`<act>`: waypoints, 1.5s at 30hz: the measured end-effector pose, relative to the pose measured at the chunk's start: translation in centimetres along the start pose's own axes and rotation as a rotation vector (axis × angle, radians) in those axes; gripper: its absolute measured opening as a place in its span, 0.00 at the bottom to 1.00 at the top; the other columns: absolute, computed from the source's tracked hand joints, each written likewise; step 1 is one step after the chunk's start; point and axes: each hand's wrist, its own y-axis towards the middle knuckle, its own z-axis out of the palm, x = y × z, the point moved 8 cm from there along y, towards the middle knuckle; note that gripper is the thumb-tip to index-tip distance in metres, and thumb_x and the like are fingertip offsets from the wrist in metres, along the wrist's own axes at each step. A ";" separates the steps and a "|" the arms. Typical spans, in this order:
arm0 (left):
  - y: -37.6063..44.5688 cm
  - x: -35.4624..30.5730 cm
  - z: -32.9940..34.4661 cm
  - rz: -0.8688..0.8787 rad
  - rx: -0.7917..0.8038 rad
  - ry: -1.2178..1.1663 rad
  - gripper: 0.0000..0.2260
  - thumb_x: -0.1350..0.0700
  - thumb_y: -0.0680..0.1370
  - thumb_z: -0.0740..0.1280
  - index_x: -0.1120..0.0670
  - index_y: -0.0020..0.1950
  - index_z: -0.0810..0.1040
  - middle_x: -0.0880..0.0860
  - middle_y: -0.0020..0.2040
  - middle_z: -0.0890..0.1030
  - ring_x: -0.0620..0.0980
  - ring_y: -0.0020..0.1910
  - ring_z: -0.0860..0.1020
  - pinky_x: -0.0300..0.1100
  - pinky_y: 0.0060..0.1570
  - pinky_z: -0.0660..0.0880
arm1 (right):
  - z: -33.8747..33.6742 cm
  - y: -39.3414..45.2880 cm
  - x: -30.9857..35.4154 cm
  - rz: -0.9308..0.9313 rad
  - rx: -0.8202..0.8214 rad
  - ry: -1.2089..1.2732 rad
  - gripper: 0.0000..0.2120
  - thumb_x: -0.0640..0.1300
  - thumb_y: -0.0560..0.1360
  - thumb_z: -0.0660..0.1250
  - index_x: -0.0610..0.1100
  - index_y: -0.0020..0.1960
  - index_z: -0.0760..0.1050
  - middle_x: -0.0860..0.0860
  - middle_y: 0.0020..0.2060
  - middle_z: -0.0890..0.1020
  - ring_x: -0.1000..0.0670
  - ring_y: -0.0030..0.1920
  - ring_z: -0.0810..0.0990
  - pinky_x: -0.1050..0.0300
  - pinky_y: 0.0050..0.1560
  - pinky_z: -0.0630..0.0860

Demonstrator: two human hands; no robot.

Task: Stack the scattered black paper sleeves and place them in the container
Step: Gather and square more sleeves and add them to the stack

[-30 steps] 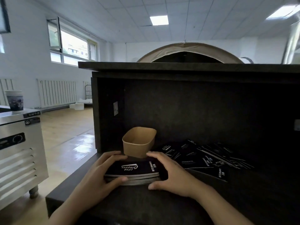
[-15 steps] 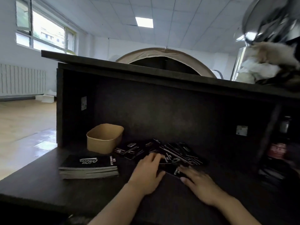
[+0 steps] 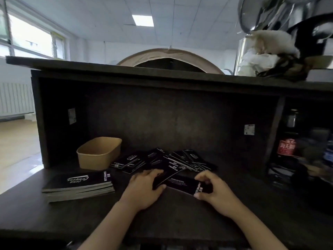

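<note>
Left hand (image 3: 144, 190): fingers curled over the near left edge of a black sleeve at the front of the scattered pile; thumb under its edge, so it grips the sleeve
Right hand (image 3: 213, 191): fingers (image 3: 202, 176) and thumb pinch the right end of the held sleeve (image 3: 183, 183), which lies low over the counter (image 3: 180, 219) between both hands
Scattered sleeves (image 3: 162, 160): black with white print; fanned and overlapping on the counter just behind the hands, to the right of the container
Stacked sleeves (image 3: 79, 184): a neat pile lying flat at the left, in front of the container, apart from both hands
Container (image 3: 100, 153): tan paper tub, upright against the dark back wall; its inside is hidden by the near rim
</note>
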 end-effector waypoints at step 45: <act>-0.6 1.2 -1.2 -0.200 -0.087 -0.922 0.11 0.64 0.81 0.58 0.51 0.58 0.69 0.51 0.54 0.73 0.56 0.48 0.80 0.43 0.34 0.82 | -1.4 -0.7 0.2 0.139 -0.161 0.179 0.27 0.65 0.49 0.75 0.51 0.42 0.82 0.56 0.55 0.80 0.56 0.53 0.81 0.53 0.60 0.77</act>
